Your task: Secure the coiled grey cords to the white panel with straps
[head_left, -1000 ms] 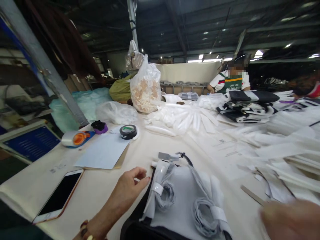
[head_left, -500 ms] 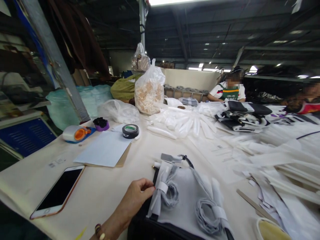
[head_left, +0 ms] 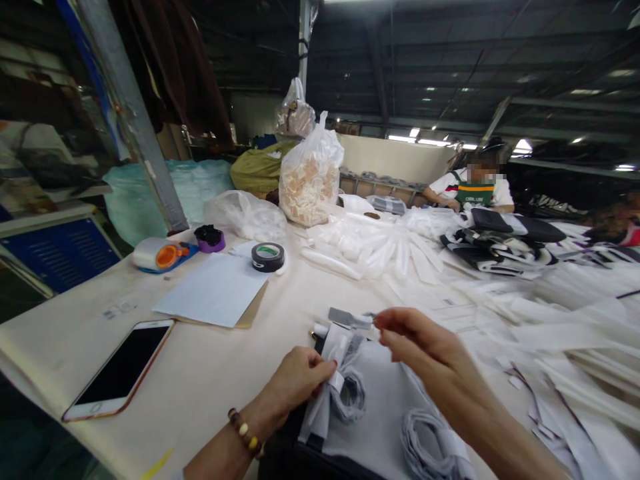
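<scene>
A black bag (head_left: 320, 467) with a pale grey panel (head_left: 376, 400) lies in front of me. Two grey straps are coiled on it: the left coil (head_left: 350, 398) and the right coil (head_left: 425, 433), each with a white wrap. My left hand (head_left: 303, 377), wearing a beaded bracelet, pinches the white-wrapped strap at the bag's left edge. At the bag's far edge, my right hand (head_left: 420, 340) has its thumb and fingertips closed by the end of a grey tag (head_left: 345, 317). The dark loop there is mostly hidden by those fingers.
To the left lie a phone (head_left: 123, 370), paper sheets (head_left: 213, 293), black tape (head_left: 267, 257) and a tape dispenser (head_left: 163, 255). White plastic sleeves (head_left: 370, 250) and a bag of tan pieces (head_left: 310, 180) are farther back. Folded black goods (head_left: 505, 240) lie before a co-worker (head_left: 473, 190).
My right hand has come into view and reached the dark loop by the grey tag. My left hand has moved right, from the bag's edge onto the wrapped strap. The view has shifted slightly.
</scene>
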Tool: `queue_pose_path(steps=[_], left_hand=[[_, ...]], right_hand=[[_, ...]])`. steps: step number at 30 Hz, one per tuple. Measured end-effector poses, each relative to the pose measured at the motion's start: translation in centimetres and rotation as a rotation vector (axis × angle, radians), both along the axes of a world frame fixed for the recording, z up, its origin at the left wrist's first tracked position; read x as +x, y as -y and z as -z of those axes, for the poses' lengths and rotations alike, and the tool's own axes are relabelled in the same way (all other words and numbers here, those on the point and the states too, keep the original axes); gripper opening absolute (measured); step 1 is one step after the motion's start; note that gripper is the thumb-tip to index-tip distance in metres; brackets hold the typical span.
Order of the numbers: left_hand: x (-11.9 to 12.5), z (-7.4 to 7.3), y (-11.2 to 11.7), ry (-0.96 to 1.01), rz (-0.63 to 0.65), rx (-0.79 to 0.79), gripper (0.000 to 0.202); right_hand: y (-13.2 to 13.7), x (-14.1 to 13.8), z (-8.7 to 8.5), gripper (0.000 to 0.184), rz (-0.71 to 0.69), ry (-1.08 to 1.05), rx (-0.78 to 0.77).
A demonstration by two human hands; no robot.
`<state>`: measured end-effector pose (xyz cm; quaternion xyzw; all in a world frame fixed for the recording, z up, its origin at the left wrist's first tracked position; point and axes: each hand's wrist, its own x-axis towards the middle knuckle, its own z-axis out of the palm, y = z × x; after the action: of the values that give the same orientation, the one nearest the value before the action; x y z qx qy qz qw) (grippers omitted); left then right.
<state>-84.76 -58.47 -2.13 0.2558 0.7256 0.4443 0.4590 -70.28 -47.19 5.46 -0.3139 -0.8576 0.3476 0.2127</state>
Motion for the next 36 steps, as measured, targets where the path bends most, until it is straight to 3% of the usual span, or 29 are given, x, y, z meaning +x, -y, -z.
queue_pose_path(steps=[4,8,16,21,36], left_hand=[[0.2,0.4,-0.8,0.031,-0.004,-0.038,0.026],[0.2,0.5,-1.4,0.112,-0.038,-0.062,0.023],[1.0,-0.4,-1.5,0.323,0.005,0.058,0.021],[1.3,0.1,-1.4,0.316,-0.007,0.094,0.030],[0.9,2.4,-1.0,0.272,-0.006,-0.046,0.027]], right_hand=[[-1.6,-5.3,3.3,0.029,-0.050,0.427,0.051],[-2.1,-7.7,5.4,0.038,-0.088,0.551,0.121],[-1.2,-8.4,5.2,0.033,-0.098,0.669,0.170],[-1.0,-8.6,5.4,0.028,-0.082,0.677,0.176],[-2.0,-9.4,7.4,0.026,0.039,0.681,0.235]])
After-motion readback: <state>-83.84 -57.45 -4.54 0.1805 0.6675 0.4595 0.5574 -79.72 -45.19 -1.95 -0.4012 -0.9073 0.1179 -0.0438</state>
